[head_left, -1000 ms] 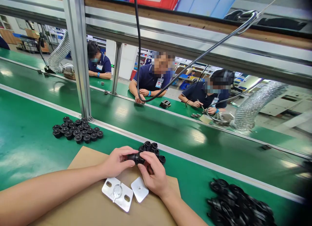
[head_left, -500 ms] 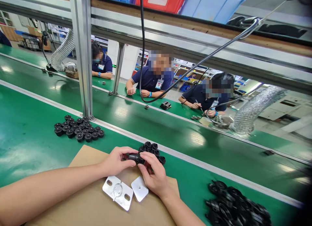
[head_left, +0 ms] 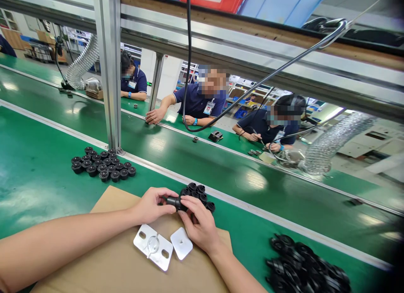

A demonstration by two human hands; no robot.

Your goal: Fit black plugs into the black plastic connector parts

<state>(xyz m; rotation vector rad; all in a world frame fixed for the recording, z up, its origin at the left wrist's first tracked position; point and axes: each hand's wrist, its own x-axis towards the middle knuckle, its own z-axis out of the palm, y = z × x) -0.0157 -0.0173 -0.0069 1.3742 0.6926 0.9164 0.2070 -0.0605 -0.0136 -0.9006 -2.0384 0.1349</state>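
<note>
Left grip (head_left: 152, 206) and right grip (head_left: 201, 225) hold one black part (head_left: 173, 202); plates (head_left: 153, 247) nearby

Forearms bare: left forearm (head_left: 72, 239) long in view, narrowing smoothly to the wrist; right forearm (head_left: 232, 269) similar, cut by the lower frame edge. Left hand (head_left: 152, 206) and right hand (head_left: 200, 222) bare too, fingers slender, tips rounded. Dark sliver (head_left: 1, 286), bottom-left corner: possibly sleeve hem.

Black cylindrical part (head_left: 173, 202); stepped profile; held sideways between fingers (head_left: 192, 203)
</note>
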